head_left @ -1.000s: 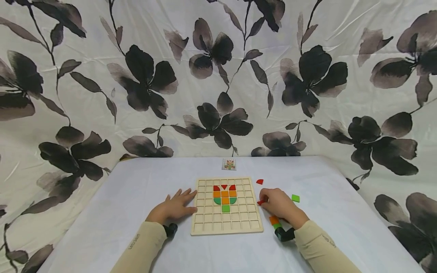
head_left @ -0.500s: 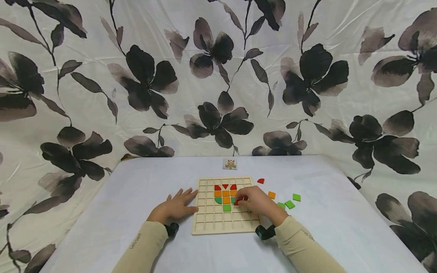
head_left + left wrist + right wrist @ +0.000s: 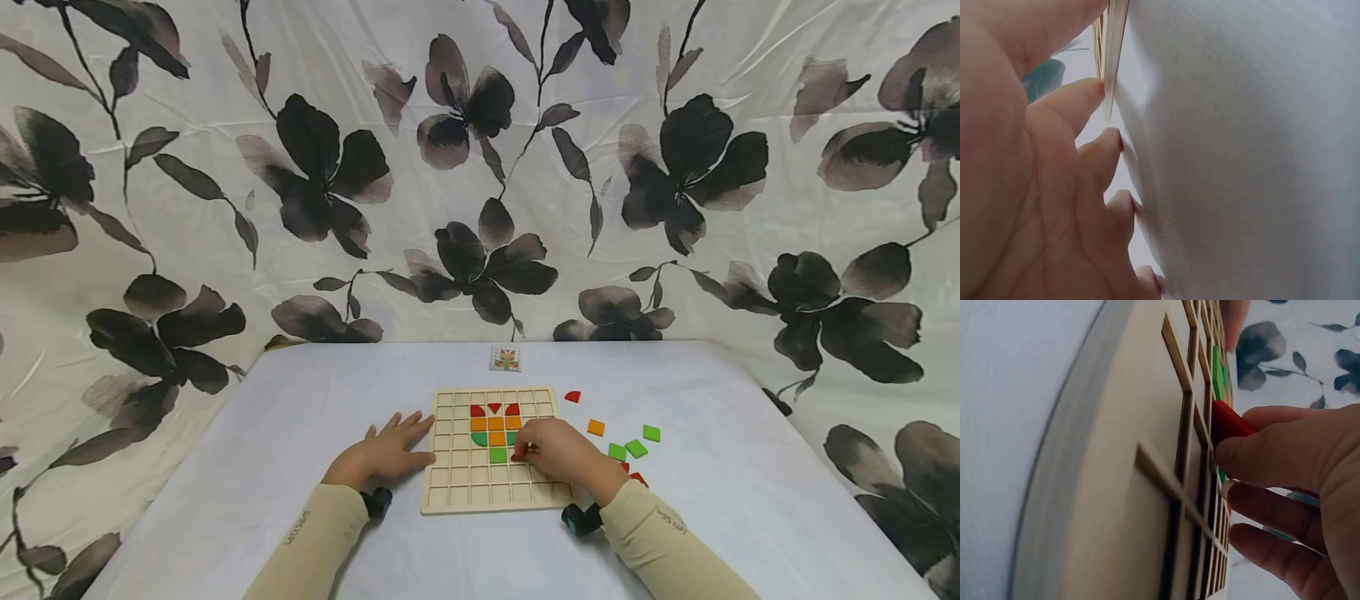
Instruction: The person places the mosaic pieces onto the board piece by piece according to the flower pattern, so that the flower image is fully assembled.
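A wooden grid board [image 3: 450,498] lies on the table, with red, orange and green pieces set in its upper middle cells. My left hand [image 3: 378,456] lies spread at the board's left edge; in the left wrist view the thumb and a fingertip touch the board's side [image 3: 1112,56]. Over the board, just right of the green square [image 3: 498,455], my right hand [image 3: 558,450] pinches a red piece [image 3: 517,457]. The right wrist view shows that red piece [image 3: 1229,422] between thumb and finger, tilted against the grid.
Right of the board lie a red quarter piece [image 3: 572,397], an orange square [image 3: 596,427], several green squares [image 3: 651,433] and red pieces [image 3: 638,478] beside the right wrist. A small patterned card [image 3: 506,359] lies behind the board. A floral cloth hangs behind the table.
My right hand has moved left from the loose pieces onto the board with a red piece, then slightly down to the cell beside the green square. The left hand stays where it was.
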The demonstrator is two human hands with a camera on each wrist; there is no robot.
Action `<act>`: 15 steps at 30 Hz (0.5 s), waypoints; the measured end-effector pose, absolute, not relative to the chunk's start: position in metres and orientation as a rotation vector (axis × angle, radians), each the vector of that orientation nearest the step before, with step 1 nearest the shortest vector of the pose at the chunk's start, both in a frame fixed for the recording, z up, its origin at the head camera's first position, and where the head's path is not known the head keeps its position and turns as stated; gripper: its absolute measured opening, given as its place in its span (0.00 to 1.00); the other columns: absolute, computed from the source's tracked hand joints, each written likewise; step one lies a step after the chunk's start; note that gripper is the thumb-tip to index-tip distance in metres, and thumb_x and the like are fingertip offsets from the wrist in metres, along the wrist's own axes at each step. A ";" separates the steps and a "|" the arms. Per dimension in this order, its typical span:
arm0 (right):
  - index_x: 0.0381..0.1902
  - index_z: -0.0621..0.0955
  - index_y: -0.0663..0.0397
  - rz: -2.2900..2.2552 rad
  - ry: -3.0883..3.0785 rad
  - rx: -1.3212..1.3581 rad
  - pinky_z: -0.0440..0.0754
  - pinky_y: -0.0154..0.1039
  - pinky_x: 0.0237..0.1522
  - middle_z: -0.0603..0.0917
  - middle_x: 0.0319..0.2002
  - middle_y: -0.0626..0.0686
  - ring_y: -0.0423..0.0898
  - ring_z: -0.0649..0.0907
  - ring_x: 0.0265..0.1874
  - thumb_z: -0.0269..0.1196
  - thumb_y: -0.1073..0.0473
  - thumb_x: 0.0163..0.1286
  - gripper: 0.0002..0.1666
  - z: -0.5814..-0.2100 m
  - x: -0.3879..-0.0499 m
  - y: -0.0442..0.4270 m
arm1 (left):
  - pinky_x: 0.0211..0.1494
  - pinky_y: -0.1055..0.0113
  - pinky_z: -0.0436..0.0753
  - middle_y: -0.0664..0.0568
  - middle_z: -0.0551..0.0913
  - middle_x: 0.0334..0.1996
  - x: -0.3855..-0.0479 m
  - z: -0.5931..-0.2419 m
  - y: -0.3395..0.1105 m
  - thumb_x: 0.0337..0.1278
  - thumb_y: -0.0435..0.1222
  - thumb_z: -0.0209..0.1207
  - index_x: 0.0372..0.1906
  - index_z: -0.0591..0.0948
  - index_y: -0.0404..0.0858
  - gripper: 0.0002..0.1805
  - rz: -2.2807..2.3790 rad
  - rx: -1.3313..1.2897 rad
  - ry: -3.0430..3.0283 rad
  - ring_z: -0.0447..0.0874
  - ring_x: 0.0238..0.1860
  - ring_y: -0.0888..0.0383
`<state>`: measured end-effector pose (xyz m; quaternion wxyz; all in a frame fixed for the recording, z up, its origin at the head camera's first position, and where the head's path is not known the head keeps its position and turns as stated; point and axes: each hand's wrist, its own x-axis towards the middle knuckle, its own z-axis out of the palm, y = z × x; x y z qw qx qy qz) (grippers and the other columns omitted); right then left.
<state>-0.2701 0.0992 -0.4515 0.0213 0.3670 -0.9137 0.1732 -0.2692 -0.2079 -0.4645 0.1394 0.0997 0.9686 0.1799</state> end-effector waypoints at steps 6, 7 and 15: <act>0.33 0.87 0.47 0.532 -2.813 1.133 0.82 0.35 0.41 0.85 0.32 0.43 0.39 0.81 0.34 0.67 0.62 0.63 0.04 -0.448 -0.266 0.096 | 0.70 0.28 0.40 0.45 0.55 0.76 -0.267 -0.464 -0.206 0.59 0.59 0.57 0.75 0.60 0.49 0.41 0.531 0.285 2.794 0.43 0.77 0.36; 0.33 0.87 0.48 0.529 -2.822 1.130 0.82 0.35 0.41 0.85 0.33 0.44 0.39 0.82 0.34 0.67 0.62 0.63 0.04 -0.448 -0.265 0.096 | 0.70 0.28 0.40 0.45 0.55 0.76 -0.267 -0.463 -0.206 0.59 0.59 0.57 0.75 0.60 0.50 0.41 0.533 0.282 2.789 0.42 0.77 0.36; 0.34 0.88 0.51 0.460 -2.816 1.194 0.83 0.37 0.45 0.87 0.36 0.45 0.42 0.85 0.39 0.65 0.64 0.64 0.06 -0.448 -0.266 0.097 | 0.71 0.29 0.40 0.45 0.55 0.77 -0.266 -0.458 -0.206 0.60 0.59 0.56 0.75 0.60 0.50 0.41 0.527 0.286 2.794 0.42 0.77 0.35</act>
